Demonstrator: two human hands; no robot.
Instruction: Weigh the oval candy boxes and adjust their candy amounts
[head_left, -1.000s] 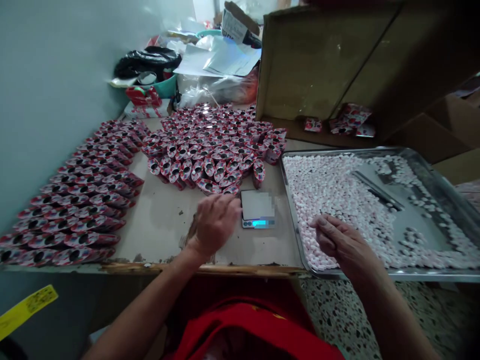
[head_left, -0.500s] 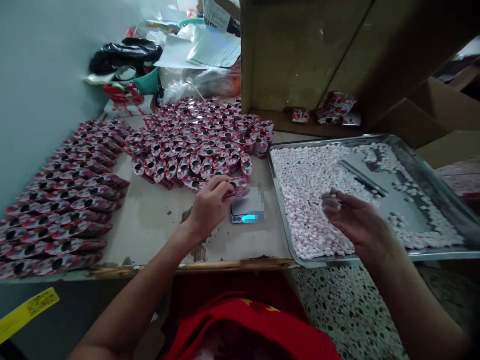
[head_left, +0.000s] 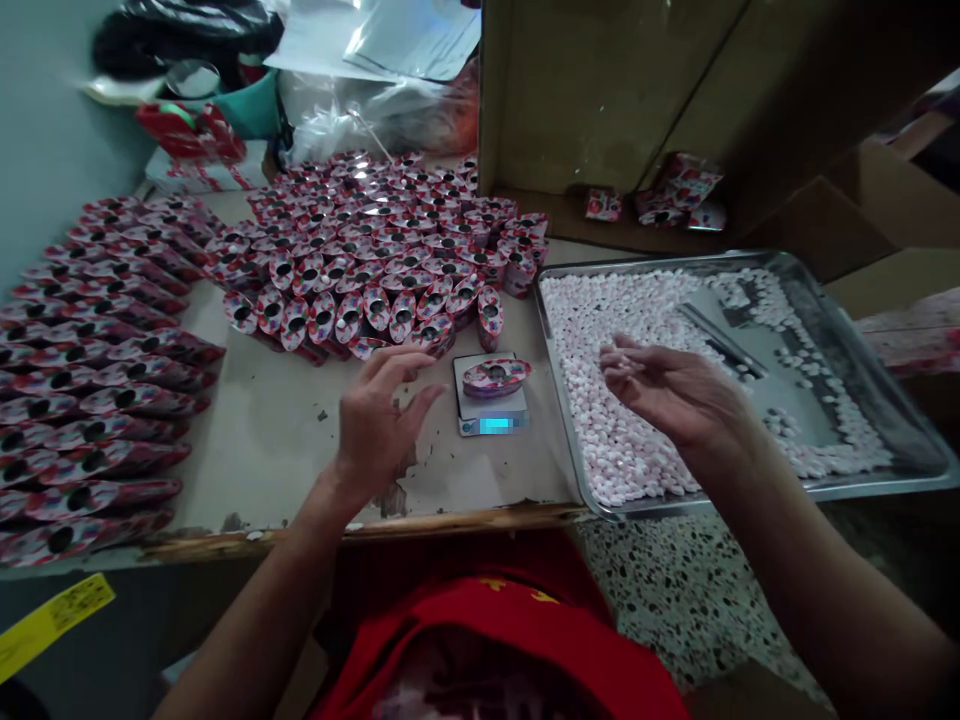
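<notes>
A red-and-white printed packet with an oval top and a dark hole stands by itself on a small digital scale, whose display glows blue. To the left of the scale, my left hand is open, thumb and fingers apart, holding nothing. My right hand hovers over the metal tray, fingers pinched around a few small white candies. Many more white candies cover the left part of that tray. Rows of similar packets stand behind my left hand.
More packets are lined up at the table's left side. A metal bar lies in the tray. A large cardboard box rises behind, with a few small packs inside. Plastic bags and a teal basin sit at the back left.
My left hand has let go of the packet, which now stands on the scale, and has drawn back left. My right hand has shifted left over the tray. The view has tilted down slightly.
</notes>
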